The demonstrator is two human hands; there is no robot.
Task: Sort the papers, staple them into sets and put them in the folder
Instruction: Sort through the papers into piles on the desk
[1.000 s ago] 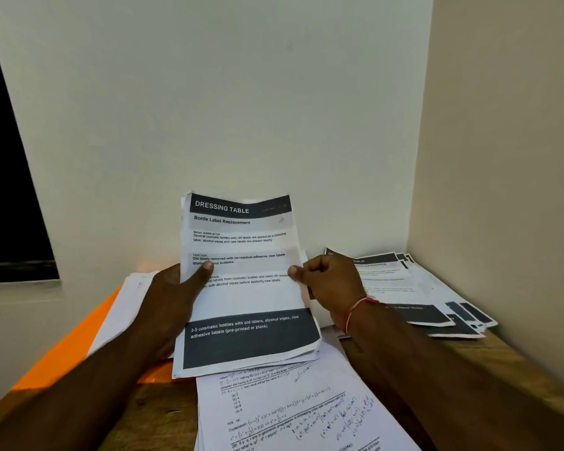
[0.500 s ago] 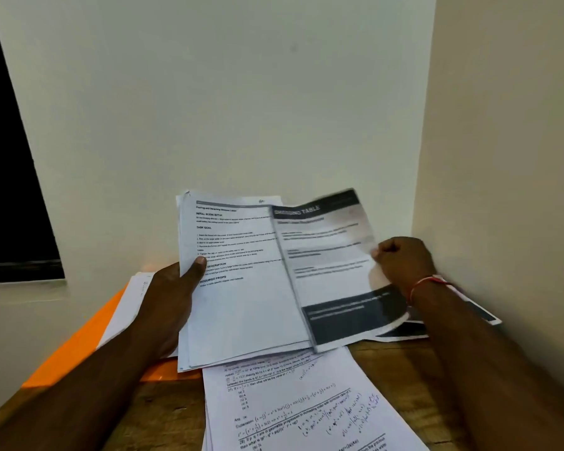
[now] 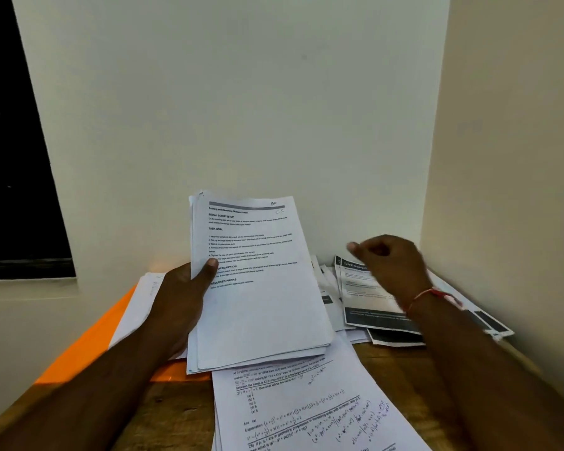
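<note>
My left hand (image 3: 179, 301) grips a stack of printed papers (image 3: 258, 288) by its left edge, thumb on the top sheet, and holds it tilted up above the table. The top sheet is plain text with small headings. My right hand (image 3: 388, 265) hovers over the right pile (image 3: 372, 317), fingers loosely curled and holding nothing. On top of that pile lies the "Dressing Table" sheet (image 3: 358, 288) with dark bands. An orange folder (image 3: 88, 346) lies flat at the left with white sheets (image 3: 137, 307) on it. No stapler is in view.
A pile of maths sheets with blue handwriting (image 3: 306, 415) lies at the front of the wooden table (image 3: 176, 411). White walls close the corner behind and to the right. A dark window (image 3: 10, 157) is at the left.
My right hand carried the "Dressing Table" sheet off the held stack to the right, laid it on the right pile and let go. A plain text sheet is now on top of the stack.
</note>
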